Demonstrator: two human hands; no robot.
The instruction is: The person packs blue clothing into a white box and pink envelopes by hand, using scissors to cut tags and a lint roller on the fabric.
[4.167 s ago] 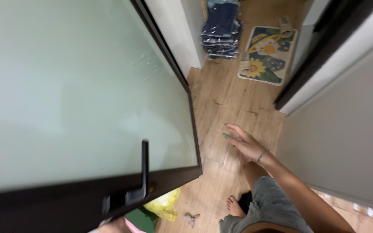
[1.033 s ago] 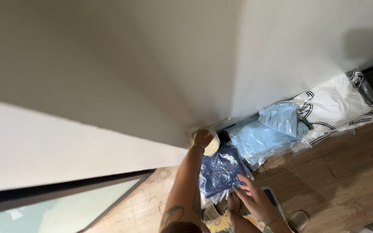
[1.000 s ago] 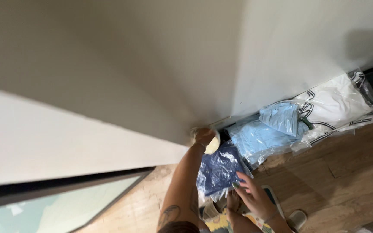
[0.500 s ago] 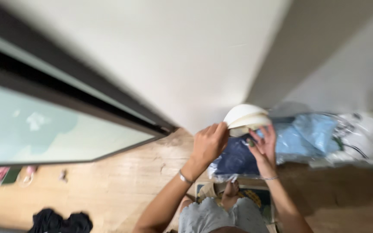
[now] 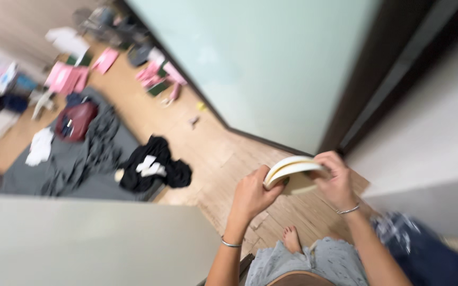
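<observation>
Held thing: a cream-white roll of tape [image 5: 292,172], seen edge-on and blurred, held in the air between both hands, near and right of centre, above the wooden floor [image 5: 223,159].
Left hand [image 5: 251,195]: its grip is clamped on the left rim of the roll, thumb and fingers pinching the edge; a thin bracelet sits at the wrist.
Right hand [image 5: 337,180]: fingers curled over the right side of the roll, clamped on it too; another bracelet at that wrist.
Handling: judged light and stiff, a flat ring that should not crush easily; the outer face looks smooth, so it may slip. The rim, held from opposite sides as now, seems the sure hold.
Around: a frosted glass door [image 5: 271,58] in a dark frame stands far and right.
Floor, far left: a grey mat [image 5: 80,164] with a black garment [image 5: 157,167] at its edge, a dark red bag [image 5: 75,119] and pink items [image 5: 64,77] beyond.
Below: a bare foot [image 5: 291,239] and grey shorts [image 5: 314,262].
</observation>
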